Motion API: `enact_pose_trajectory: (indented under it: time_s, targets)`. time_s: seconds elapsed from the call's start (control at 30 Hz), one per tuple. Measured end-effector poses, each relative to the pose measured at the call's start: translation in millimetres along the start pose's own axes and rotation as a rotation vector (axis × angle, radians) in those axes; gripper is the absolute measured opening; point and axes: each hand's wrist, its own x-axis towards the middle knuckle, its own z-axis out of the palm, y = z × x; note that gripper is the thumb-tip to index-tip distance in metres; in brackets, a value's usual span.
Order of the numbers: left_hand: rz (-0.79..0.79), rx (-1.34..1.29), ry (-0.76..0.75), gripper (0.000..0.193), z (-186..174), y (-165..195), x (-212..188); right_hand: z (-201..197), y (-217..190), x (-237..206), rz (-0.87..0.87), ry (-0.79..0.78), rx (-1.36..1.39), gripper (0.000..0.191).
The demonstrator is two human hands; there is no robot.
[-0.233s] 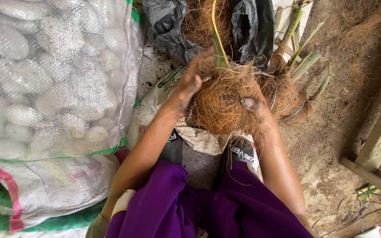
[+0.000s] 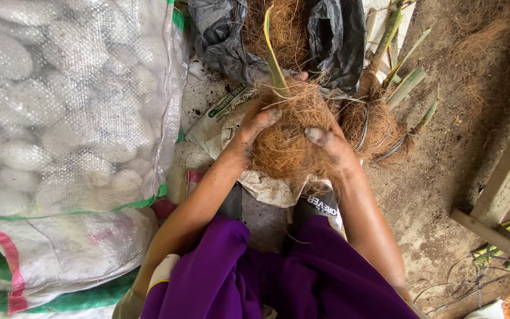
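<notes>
Two hands clasp a ball of brown coconut fibre (image 2: 287,139) at the frame's centre: the left hand (image 2: 254,127) presses its left side, the right hand (image 2: 332,145) its right, fingers curled closed around it. A yellow-green leaf (image 2: 273,56) rises from the ball. A black plastic bag (image 2: 337,38) lies behind, a woven white sack (image 2: 60,100) at upper left.

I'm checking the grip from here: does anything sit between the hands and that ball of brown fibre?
Nothing visible does. The left hand and right hand press directly on the fibre ball, one on each side.
</notes>
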Motion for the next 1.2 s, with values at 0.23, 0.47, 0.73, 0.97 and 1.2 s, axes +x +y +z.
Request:
enact_pose_trajectory:
  time_s: [0.23,0.47,0.73,0.97,1.2]
  targets:
    - [0.037,-0.358,0.082,0.069,1.6,-4.6,-31.7,34.5,-29.0,-4.2,-0.447,0.088,-0.092,0.120]
    - [-0.098,-0.570,0.207,0.045,23.7,3.6,-30.1,43.5,-22.7,-17.7,-0.503,0.465,-0.250,0.069]
    - [0.025,-0.477,0.250,0.050,39.7,43.6,-16.8,73.2,-56.3,-33.7,-0.858,0.382,-0.075,0.075]
    - [0.083,-0.473,0.267,0.051,31.1,59.5,-11.5,59.5,-64.1,-47.9,-0.821,0.358,-0.619,0.087]
    - [0.034,-0.518,0.324,0.052,37.8,49.2,-8.8,94.4,-76.6,-33.0,-0.974,0.440,-0.288,0.041]
